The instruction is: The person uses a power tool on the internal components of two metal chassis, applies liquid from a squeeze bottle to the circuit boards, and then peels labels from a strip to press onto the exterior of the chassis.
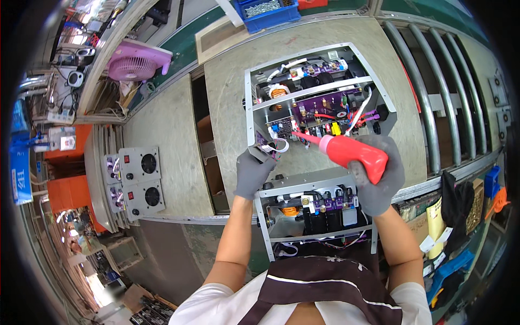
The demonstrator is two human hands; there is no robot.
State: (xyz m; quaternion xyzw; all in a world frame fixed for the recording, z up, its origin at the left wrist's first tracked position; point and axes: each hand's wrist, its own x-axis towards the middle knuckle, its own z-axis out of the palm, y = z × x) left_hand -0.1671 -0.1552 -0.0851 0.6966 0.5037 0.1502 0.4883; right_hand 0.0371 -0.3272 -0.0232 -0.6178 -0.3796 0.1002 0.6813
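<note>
An open grey metal case (249, 108) full of circuit boards, wires and a copper coil rests on the bench. My gloved right hand (375, 179) is wrapped around a red squeeze bottle (355, 153). Its long thin nozzle (307, 137) points left, the tip close to a dark circuit board (283, 129) inside the case; whether it touches is unclear. At the case's near left corner, my gloved left hand (253, 173) is closed on the metal edge beside a small panel with white wires (279, 146). Its fingertips are partly hidden.
Nearer to me stands a second open case (265, 216) of the same kind. Metal panels with black fans (149, 163) are stacked on the left. Steel rollers (433, 97) run along the right. At the back are a blue bin of screws (265, 13) and a pink fan (132, 66).
</note>
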